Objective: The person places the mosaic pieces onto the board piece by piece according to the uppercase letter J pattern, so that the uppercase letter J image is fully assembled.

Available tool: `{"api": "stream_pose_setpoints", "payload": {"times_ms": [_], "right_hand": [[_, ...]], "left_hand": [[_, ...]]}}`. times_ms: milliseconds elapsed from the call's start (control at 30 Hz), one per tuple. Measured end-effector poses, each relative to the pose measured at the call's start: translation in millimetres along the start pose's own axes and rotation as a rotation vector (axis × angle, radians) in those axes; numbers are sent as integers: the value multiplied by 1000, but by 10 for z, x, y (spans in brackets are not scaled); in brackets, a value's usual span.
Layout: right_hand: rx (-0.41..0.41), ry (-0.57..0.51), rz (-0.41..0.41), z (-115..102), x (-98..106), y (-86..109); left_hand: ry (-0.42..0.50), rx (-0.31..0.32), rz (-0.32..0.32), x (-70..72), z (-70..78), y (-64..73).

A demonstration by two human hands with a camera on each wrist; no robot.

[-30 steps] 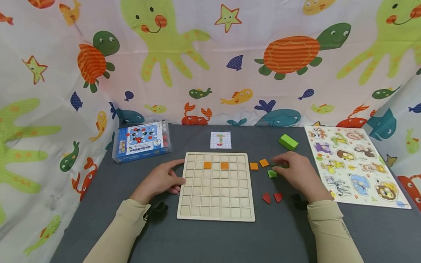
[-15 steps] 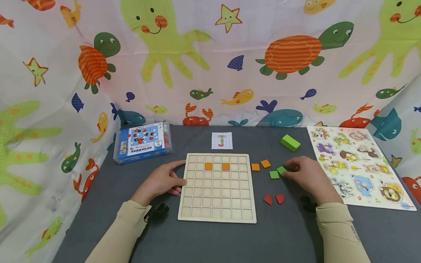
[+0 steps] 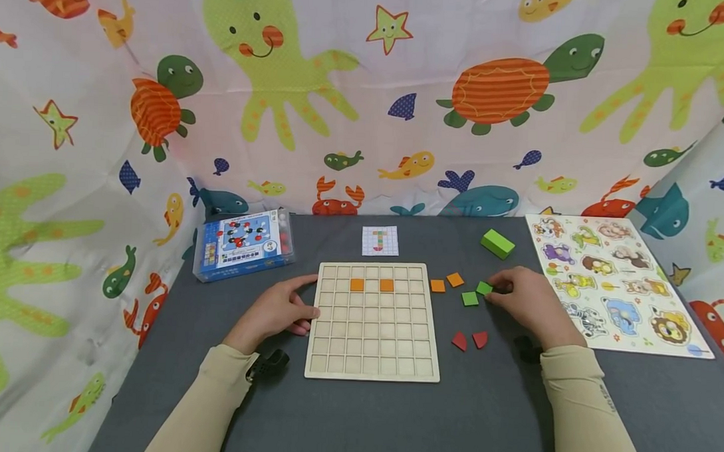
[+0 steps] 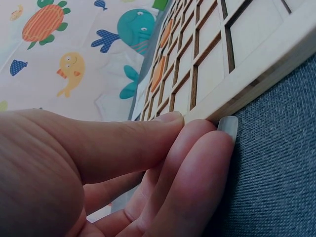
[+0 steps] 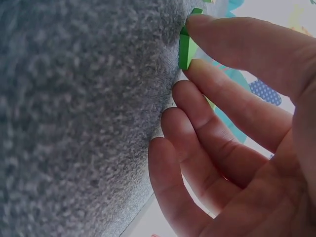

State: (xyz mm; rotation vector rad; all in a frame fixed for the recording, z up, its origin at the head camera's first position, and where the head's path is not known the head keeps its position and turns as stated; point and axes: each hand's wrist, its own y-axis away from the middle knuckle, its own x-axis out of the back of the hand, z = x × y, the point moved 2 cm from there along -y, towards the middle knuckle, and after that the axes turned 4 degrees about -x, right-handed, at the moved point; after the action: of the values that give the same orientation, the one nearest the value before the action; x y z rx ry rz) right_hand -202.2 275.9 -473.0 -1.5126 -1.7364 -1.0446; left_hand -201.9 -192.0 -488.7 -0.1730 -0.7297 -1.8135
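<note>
A light wooden grid board [image 3: 372,321] lies flat on the dark table, with an orange square tile [image 3: 356,285] and another orange tile [image 3: 386,285] in its second row. My left hand [image 3: 273,314] holds the board's left side; in the left wrist view the thumb and curled fingertips [image 4: 197,131] meet at its edge. To the right of the board, my right hand [image 3: 529,302] pinches a green square tile [image 3: 483,288] between thumb and forefinger, low over the table. Beside it lies a second green tile [image 3: 470,299]. The right wrist view shows the pinched green tile [image 5: 184,51] edge-on.
Two loose orange tiles [image 3: 437,286] and two red pieces [image 3: 459,341] lie right of the board. Behind it are a small pattern card [image 3: 380,241] and a green block [image 3: 497,244]. A blue boxed set [image 3: 244,243] stands back left; an animal puzzle board [image 3: 620,288] lies at right.
My right hand has shifted a little right, and the green tile at its fingertips, mostly covered before, now shows fully. My left hand and the board have stayed in place.
</note>
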Motion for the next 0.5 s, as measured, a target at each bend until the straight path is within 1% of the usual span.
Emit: {"api": "stream_pose_setpoints", "payload": {"times_ms": [233, 500], "right_hand": [[14, 8, 5, -22, 2, -11], [14, 18, 7, 9, 7, -9]], "left_hand": [[5, 15, 5, 9, 0, 5], [5, 12, 7, 0, -13, -16]]}}
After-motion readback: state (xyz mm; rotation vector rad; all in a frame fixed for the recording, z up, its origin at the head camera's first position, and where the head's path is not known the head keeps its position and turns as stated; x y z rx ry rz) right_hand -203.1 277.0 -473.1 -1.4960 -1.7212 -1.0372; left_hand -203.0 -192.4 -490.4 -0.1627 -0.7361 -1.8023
